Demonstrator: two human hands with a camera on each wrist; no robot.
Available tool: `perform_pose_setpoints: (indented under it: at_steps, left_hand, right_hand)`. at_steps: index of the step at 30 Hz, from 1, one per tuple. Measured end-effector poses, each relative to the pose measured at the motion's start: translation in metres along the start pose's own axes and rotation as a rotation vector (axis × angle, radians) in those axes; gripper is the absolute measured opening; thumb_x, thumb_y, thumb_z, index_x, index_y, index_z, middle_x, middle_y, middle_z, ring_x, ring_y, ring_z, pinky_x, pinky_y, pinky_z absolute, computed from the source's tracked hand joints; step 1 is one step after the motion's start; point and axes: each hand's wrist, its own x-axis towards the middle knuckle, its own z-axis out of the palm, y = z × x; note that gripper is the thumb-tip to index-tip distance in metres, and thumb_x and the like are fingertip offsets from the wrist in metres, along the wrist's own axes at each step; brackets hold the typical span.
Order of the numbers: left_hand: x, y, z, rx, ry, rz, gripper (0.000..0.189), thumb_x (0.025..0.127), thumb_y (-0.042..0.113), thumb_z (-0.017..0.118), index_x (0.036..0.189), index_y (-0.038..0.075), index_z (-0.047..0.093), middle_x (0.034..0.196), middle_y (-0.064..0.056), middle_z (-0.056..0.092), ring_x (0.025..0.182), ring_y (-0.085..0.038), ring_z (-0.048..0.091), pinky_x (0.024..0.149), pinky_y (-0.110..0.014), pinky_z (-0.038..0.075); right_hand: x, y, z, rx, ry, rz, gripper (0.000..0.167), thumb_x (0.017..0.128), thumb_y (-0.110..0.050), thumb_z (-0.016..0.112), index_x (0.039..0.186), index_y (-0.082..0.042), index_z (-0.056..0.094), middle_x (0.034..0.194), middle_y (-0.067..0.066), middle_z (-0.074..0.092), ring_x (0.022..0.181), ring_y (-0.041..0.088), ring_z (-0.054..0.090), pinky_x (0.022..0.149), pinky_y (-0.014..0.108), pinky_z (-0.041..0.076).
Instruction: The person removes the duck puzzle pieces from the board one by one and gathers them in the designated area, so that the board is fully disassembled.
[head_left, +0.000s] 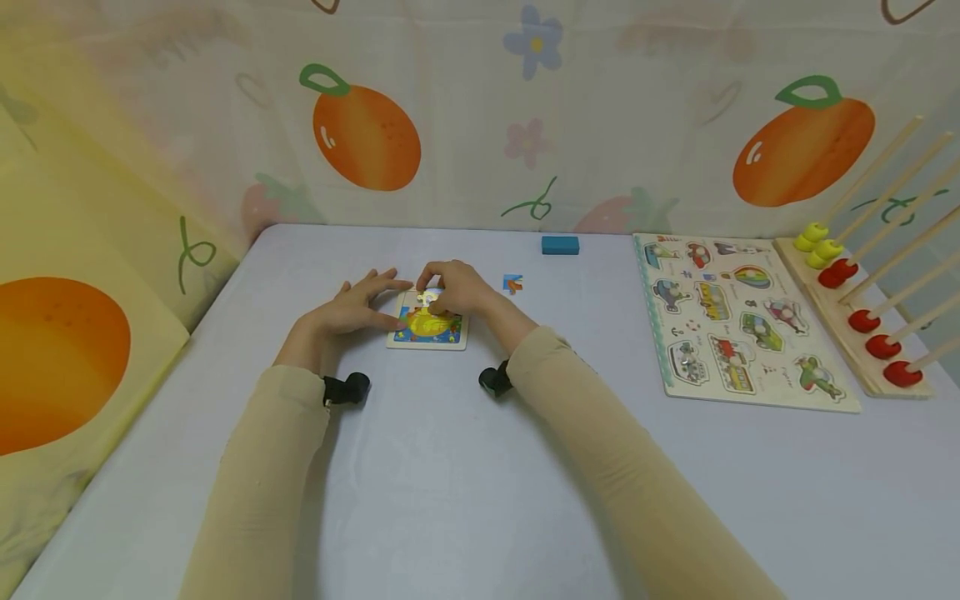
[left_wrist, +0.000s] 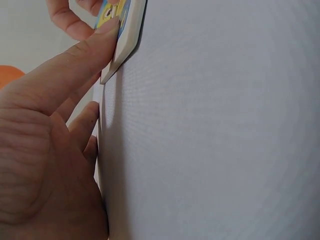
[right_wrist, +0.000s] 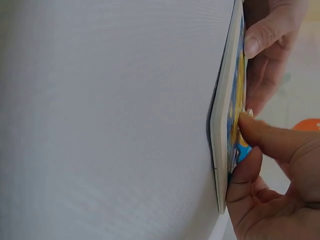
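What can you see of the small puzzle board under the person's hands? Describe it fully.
The small puzzle board is a pale, squarish, thin slab, seemingly wood, with rounded corners. Its picture is yellow on blue. It lies flat on the grey table. The left hand presses straight fingers on its left edge; the right hand bends fingertips onto its top face.

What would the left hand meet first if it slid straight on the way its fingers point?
Probably the right hand, on the small puzzle board that the left hand already touches; depth is unclear.
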Motion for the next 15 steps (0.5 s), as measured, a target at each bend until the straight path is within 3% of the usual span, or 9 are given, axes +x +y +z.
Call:
perform_pose_setpoints:
  at_steps: [6,12,15]
  left_hand:
    - [-0.0001,-0.0006,0.0006,0.001,0.004,-0.002,0.073,0.087,0.032,0.07,0.151,0.021,0.039,0.17,-0.007,0.006,0.157,-0.034,-0.012,0.12,-0.065,-0.018]
    - [-0.0004,0.0003,0.0009,-0.005,0.008,-0.003,0.073,0.087,0.032,0.071,0.151,0.019,0.039,0.17,-0.007,0.006,0.157,-0.035,-0.011,0.12,-0.065,-0.018]
    - [-0.0001,0.0003,0.0007,-0.004,0.011,-0.003,0.073,0.087,0.032,0.071,0.151,0.019,0.039,0.17,-0.007,0.007,0.157,-0.034,-0.011,0.12,-0.065,-0.018]
  right_hand:
    - [-0.0004,0.0003,0.001,0.041,0.045,0.067,0.031,0.096,-0.011,0.062,0.126,-0.007,0.058,0.122,0.013,0.059,0.109,0.023,0.052,0.1,0.034,0.048]
    - [0.0001,0.0012,0.0005,0.044,0.08,0.063,0.02,0.098,-0.016,0.059,0.114,-0.005,0.065,0.106,0.01,0.062,0.091,0.017,0.052,0.076,0.022,0.045]
    - [0.0005,0.0012,0.0002,0.051,0.087,0.058,0.017,0.098,-0.017,0.059,0.11,-0.007,0.065,0.108,0.009,0.064,0.088,0.016,0.052,0.07,0.02,0.042]
